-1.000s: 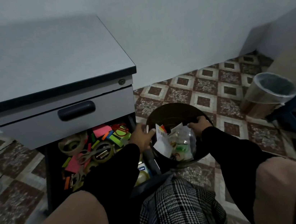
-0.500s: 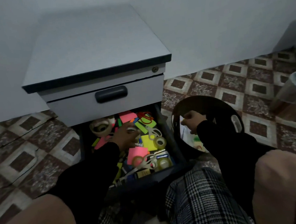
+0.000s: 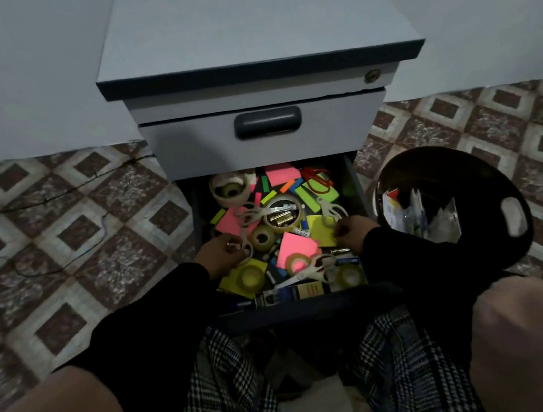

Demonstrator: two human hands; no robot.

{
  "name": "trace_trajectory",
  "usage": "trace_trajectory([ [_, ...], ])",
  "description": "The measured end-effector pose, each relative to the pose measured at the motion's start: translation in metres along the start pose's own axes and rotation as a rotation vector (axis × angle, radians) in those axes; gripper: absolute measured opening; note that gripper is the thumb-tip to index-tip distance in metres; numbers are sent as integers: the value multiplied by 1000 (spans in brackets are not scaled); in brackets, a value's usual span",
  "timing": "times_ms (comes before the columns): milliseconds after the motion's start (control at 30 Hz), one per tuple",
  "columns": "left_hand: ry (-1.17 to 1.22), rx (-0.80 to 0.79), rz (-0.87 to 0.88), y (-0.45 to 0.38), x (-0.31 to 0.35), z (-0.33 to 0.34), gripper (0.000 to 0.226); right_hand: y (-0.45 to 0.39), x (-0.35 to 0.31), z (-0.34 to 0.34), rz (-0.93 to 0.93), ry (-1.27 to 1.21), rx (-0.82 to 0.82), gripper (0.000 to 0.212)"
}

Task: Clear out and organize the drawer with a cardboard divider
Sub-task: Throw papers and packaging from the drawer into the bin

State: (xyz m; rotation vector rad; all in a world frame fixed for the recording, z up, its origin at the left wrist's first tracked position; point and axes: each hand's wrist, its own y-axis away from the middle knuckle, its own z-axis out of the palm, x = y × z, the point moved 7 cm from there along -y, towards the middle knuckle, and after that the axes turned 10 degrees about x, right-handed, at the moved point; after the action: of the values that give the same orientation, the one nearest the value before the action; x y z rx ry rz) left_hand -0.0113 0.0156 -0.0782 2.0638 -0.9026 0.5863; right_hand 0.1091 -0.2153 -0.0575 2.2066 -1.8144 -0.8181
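Observation:
The lower drawer (image 3: pixel 311 306) of a grey cabinet (image 3: pixel 269 144) stands pulled out, full of loose stationery: tape rolls (image 3: pixel 263 238), pink sticky notes (image 3: pixel 295 245), yellow sticky notes (image 3: pixel 321 230), white scissors (image 3: pixel 265 210) and batteries. My left hand (image 3: pixel 223 255) is at the drawer's left side, fingers curled round a white scissors handle. At the right side, my right hand (image 3: pixel 353 233) pinches the edge of the yellow sticky notes. No cardboard divider is in view.
A black round basket (image 3: pixel 487 177) holding paper and plastic scraps stands on the tiled floor right of the drawer. The upper drawer (image 3: pixel 329 129) is closed. A thin cable (image 3: pixel 54 196) runs across the floor at the left. My knees frame the bottom of the view.
My right hand left the black basket and moved into the drawer's right side. My left hand shifted down and left inside the drawer. The view swung to centre on the cabinet.

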Motion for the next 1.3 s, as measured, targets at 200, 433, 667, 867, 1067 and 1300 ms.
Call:
trace_trajectory([
  [200, -290, -172, 33, -5, -18, 17, 51, -8, 7, 30, -30, 291, -105, 44],
  [433, -475, -206, 88, -7, -13, 26, 33, -18, 19, 48, -37, 406, -154, 43],
  [667, -574, -243, 120, -7, -15, 34, 33, -16, 17, 48, -56, 434, -149, 41],
  [867, -571, -269, 124, -5, -14, 36, 33, -7, -18, 43, -215, 336, -41, 30],
  [1067, -598, -249, 143, -1, -9, 33, 33, 18, -36, 77, -328, 427, -309, 32],
  [1300, -506, 382, 396, -1, 26, -14, 31, 21, -41, 83, -368, 483, -303, 41],
])
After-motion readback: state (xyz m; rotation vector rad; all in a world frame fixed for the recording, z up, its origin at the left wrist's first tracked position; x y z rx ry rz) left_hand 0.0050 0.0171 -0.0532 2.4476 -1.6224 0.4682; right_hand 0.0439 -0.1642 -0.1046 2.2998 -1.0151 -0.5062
